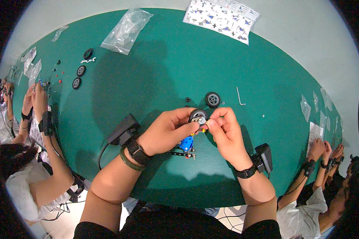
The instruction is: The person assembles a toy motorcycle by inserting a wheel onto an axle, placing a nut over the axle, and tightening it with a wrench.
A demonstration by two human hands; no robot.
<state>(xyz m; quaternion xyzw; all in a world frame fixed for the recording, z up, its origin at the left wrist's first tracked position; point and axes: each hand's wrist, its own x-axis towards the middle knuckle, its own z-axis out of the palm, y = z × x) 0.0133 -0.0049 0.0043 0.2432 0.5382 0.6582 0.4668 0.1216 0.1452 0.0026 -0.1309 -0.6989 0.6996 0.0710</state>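
Note:
My left hand (169, 129) is closed around a small model vehicle, thumb and fingers gripping by its black-tyred wheel (198, 114). Below the fingers hang the model's blue perforated part (186, 144) and a black strip with holes (181, 153). My right hand (227, 133) is pinched at the wheel's hub side; what lies between thumb and forefinger is too small to make out. Just beyond my hands a loose wheel (213, 99) with a grey hub lies flat. A small black round part (188, 99) and a tiny nut (223, 102) are near it.
An L-shaped hex key (239, 96) and another nut (263, 116) lie to the right. At the far side are a clear plastic bag (127, 30) and an instruction sheet (223, 18). More wheels (81, 71) and a wrench (88, 60) sit left. People work on both sides.

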